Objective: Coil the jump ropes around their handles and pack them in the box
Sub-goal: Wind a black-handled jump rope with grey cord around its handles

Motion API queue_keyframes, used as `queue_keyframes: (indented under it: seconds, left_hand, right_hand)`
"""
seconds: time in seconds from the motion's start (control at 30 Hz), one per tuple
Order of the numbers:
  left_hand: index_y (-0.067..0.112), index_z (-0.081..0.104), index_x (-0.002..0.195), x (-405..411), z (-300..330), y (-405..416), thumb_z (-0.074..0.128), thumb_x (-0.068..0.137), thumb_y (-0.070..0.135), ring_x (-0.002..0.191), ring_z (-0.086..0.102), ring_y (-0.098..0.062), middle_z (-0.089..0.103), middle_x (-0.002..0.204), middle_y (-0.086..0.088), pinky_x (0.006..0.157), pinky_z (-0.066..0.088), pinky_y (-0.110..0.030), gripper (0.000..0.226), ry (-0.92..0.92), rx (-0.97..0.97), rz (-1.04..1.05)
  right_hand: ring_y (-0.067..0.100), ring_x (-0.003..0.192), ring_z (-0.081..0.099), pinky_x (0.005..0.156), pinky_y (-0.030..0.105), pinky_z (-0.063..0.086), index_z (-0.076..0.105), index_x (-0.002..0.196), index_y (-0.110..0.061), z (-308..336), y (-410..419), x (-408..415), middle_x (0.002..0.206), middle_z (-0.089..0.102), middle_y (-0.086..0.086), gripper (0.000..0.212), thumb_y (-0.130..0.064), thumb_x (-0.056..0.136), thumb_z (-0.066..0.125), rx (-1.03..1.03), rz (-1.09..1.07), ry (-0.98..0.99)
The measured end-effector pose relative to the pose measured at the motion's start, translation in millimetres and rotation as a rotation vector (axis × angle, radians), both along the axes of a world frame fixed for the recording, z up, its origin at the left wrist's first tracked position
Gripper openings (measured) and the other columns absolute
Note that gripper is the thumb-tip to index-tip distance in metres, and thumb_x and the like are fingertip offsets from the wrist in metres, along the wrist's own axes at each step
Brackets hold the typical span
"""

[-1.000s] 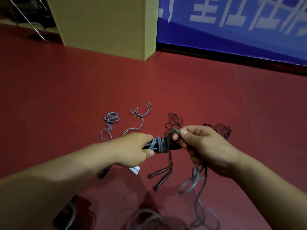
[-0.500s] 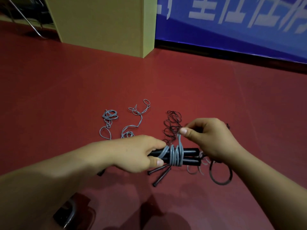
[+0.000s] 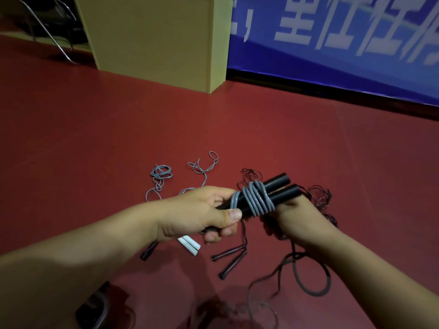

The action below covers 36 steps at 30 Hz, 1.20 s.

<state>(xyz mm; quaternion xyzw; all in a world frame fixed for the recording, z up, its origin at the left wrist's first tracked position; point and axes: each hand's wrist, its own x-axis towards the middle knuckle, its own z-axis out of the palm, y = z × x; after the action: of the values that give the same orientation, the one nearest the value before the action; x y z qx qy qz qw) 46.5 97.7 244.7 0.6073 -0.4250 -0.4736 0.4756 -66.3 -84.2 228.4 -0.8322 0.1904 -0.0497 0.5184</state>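
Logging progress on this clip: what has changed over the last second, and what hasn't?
The right hand has swung from above the black handles to beneath them, carrying the grey rope round for further turns; the handles' free ends now tilt up and away. The left hand keeps its grip on the handles. The loose ropes, white handles and thin dark handles on the red floor lie as before.

- black handles (image 3: pixel 278 189): smooth matt, look like plastic
- grey rope (image 3: pixel 257 198): slick, slightly shiny cord
- floor (image 3: pixel 95 138): dull red, smooth, vinyl-ish
- banner (image 3: pixel 344 43): glossy blue sheet
- chair legs (image 3: pixel 51 34): shiny metal tube
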Motion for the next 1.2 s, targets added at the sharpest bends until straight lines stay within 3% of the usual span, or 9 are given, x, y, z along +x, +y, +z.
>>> queue_keyframes:
  seconds: [0.07, 0.17, 0.27, 0.4, 0.5, 0.73, 0.93, 1.1, 1.2]
  left_hand:
    - [0.013, 0.054, 0.094, 1.0, -0.3, -1.6, 0.053, 0.093, 0.018, 0.046, 0.037, -0.01, 0.047, 0.066, -0.001, 0.048, 0.036, -0.019, 0.006, 0.051, -0.022, 0.061]
    - [0.005, 0.057, 0.112, 4.4, -3.7, -3.6, 0.052, 0.093, 0.019, 0.047, 0.036, -0.012, 0.048, 0.069, -0.004, 0.047, 0.036, -0.02, 0.024, 0.069, -0.019, 0.149]
    - [0.003, 0.056, 0.106, 4.7, -4.7, -7.4, 0.048, 0.101, 0.01, 0.044, 0.038, -0.01, 0.051, 0.069, -0.003, 0.046, 0.035, -0.021, 0.012, 0.032, -0.018, 0.289]
    - [0.007, 0.058, 0.094, 9.3, -7.2, -13.3, 0.048, 0.1, 0.008, 0.044, 0.037, -0.012, 0.054, 0.066, -0.001, 0.046, 0.034, -0.023, 0.012, -0.017, 0.011, 0.469]
    - [0.012, 0.057, 0.084, 10.5, -8.7, -15.0, 0.049, 0.099, 0.008, 0.044, 0.037, -0.013, 0.055, 0.067, -0.003, 0.047, 0.034, -0.025, 0.017, -0.08, 0.057, 0.513]
    - [0.013, 0.055, 0.079, 17.4, -7.2, -18.0, 0.05, 0.098, 0.009, 0.044, 0.038, -0.013, 0.054, 0.066, -0.003, 0.046, 0.036, -0.023, 0.02, -0.143, 0.146, 0.637]
    - [0.012, 0.056, 0.082, 25.0, -11.4, -17.7, 0.05, 0.098, 0.011, 0.044, 0.04, -0.013, 0.054, 0.066, -0.003, 0.044, 0.036, -0.022, 0.017, -0.178, 0.201, 0.717]
    - [0.02, 0.058, 0.081, 24.8, -16.2, -13.4, 0.053, 0.097, 0.019, 0.06, 0.053, -0.012, 0.061, 0.069, 0.005, 0.057, 0.039, -0.023, 0.016, -0.456, 0.29, 0.625]
    - [0.022, 0.056, 0.087, 21.0, -20.6, -13.0, 0.054, 0.096, 0.023, 0.075, 0.059, -0.017, 0.063, 0.078, 0.004, 0.067, 0.043, -0.027, 0.009, -0.586, 0.369, 0.485]
  right_hand:
    - [0.016, 0.047, 0.052, 0.044, 0.025, 0.037, 0.056, 0.082, -0.007, 1.7, 7.6, 1.6, 0.059, 0.058, 0.002, 0.028, -0.015, 0.103, 0.04, 0.145, -0.002, -0.007]
    - [0.02, 0.053, 0.053, 0.05, 0.029, 0.04, 0.053, 0.093, -0.006, 6.2, 14.5, 1.4, 0.064, 0.058, 0.004, 0.024, -0.017, 0.105, 0.035, 0.341, 0.043, -0.009]
    - [0.019, 0.056, 0.051, 0.053, 0.029, 0.038, 0.053, 0.09, -0.009, 11.3, 14.1, -0.1, 0.069, 0.054, 0.005, 0.02, -0.018, 0.104, 0.041, 0.431, 0.04, 0.011]
    - [0.012, 0.05, 0.042, 0.046, 0.019, 0.033, 0.053, 0.088, -0.013, 14.4, 11.7, 1.1, 0.067, 0.047, 0.001, 0.012, -0.011, 0.099, 0.049, 0.363, 0.042, 0.024]
    - [0.011, 0.049, 0.041, 0.046, 0.021, 0.03, 0.052, 0.084, -0.012, 15.6, 10.9, 0.9, 0.065, 0.047, 0.001, 0.015, -0.012, 0.099, 0.05, 0.343, 0.041, 0.034]
    - [0.014, 0.059, 0.048, 0.061, 0.027, 0.046, 0.057, 0.087, -0.012, 9.2, 9.5, 1.2, 0.065, 0.047, -0.001, 0.013, -0.017, 0.098, 0.054, 0.303, 0.0, 0.061]
    - [0.01, 0.047, 0.044, 0.043, 0.022, 0.034, 0.056, 0.079, -0.009, 10.7, 8.1, 0.1, 0.056, 0.05, -0.003, 0.019, -0.017, 0.096, 0.057, 0.239, 0.001, 0.095]
    - [0.015, 0.051, 0.046, 0.053, 0.03, 0.043, 0.06, 0.072, -0.012, 5.1, 5.8, 0.0, 0.061, 0.052, 0.002, 0.022, -0.018, 0.094, 0.061, 0.244, -0.093, 0.079]
    - [0.012, 0.056, 0.047, 0.058, 0.032, 0.048, 0.062, 0.071, -0.016, 1.4, 4.0, -1.1, 0.061, 0.05, -0.004, 0.024, -0.024, 0.093, 0.062, 0.098, -0.064, 0.023]
